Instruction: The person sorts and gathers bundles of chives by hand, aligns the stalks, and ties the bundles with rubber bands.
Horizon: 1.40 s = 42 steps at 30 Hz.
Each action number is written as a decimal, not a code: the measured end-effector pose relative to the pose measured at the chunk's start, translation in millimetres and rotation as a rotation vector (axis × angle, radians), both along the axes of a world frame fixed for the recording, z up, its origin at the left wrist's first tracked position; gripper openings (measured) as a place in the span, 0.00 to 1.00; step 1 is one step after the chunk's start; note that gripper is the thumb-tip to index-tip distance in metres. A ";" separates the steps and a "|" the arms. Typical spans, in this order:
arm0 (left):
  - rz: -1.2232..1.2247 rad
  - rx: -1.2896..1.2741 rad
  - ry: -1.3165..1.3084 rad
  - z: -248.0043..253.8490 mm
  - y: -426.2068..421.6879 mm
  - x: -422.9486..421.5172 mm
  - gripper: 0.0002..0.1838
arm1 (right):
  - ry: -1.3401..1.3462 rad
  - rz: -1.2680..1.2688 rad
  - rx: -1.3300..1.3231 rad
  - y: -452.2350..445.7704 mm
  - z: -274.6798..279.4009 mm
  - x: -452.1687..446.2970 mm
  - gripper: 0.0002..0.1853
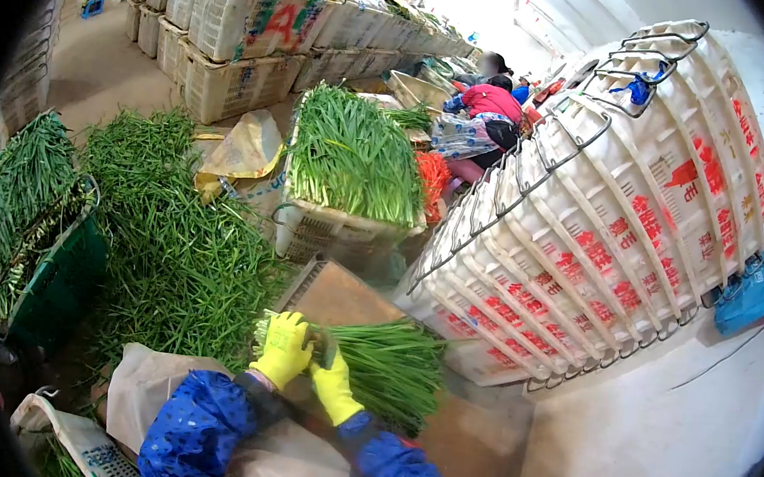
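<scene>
A bundle of Chinese chives [393, 371] lies across a brown board in front of me, its leaves fanning to the right. My left hand [284, 350], in a yellow glove, closes over the bundle near its pale stem ends, which poke out on the left. Close beside it, my right hand [336, 384], gloved the same way, grips the bundle from the near side. A small dark patch shows between the two hands; I cannot tell what it is. The undersides of my fingers are hidden. Blue sleeves cover both forearms.
Loose greens [172, 247] heap up on my left, beside a green container [61, 274] of chives. Ahead stands a crate [310, 232] of chives. Stacked white baskets [601, 230] lean at right. Filled crates [232, 80] line the back; a co-worker [494, 103] sits beyond.
</scene>
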<state>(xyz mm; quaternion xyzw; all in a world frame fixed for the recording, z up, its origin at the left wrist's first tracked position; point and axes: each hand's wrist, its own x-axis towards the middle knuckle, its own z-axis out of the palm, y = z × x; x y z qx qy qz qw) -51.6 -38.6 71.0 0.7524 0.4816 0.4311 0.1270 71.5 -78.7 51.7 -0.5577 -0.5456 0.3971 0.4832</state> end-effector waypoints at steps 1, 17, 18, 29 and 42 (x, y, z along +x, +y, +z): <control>-0.005 0.009 0.017 2.4 -1.1 2.6 0.10 | -0.126 0.003 0.096 -3.7 -14.9 6.3 0.33; -0.401 -0.210 0.744 42.1 -13.5 5.0 0.43 | 0.172 0.212 -0.114 15.9 49.2 35.6 0.09; -0.420 -0.362 0.722 46.6 -7.8 10.5 0.41 | 0.266 0.253 -0.226 16.9 64.7 36.9 0.08; -0.487 -0.740 0.748 28.0 27.8 -3.3 0.54 | 1.204 -0.250 -0.519 -82.4 7.7 77.2 0.08; -0.397 -0.774 0.364 -21.2 48.9 67.3 0.50 | 0.890 -0.061 -0.760 -106.5 -48.4 98.9 0.16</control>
